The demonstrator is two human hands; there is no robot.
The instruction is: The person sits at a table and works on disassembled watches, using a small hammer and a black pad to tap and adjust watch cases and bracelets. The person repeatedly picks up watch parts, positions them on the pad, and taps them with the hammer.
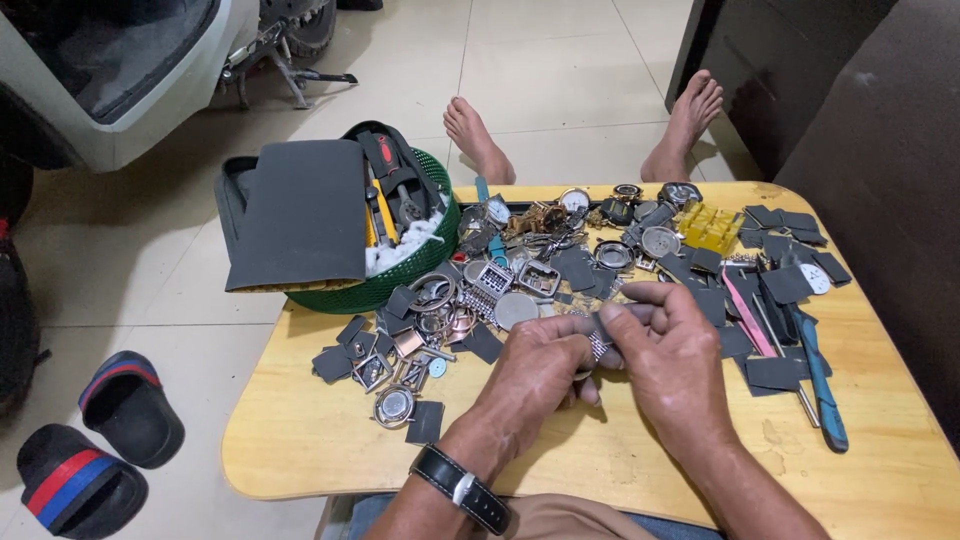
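My left hand (530,375) and my right hand (672,355) meet over the middle of a low wooden table (300,440). Together they pinch a short piece of metal watch band (598,345) between thumbs and fingers. A black wristwatch (462,488) sits on my left wrist. Just beyond my hands lies a heap of watch cases, dials and metal frames (480,290). Small dark grey squares (770,372) are scattered around it.
A green basket (400,280) at the table's far left holds grey sheets, tools and white wadding. A blue-handled tool (822,385) and pink strap (742,315) lie at right. My bare feet (480,140) rest beyond the table. Sandals (100,440) lie on the floor.
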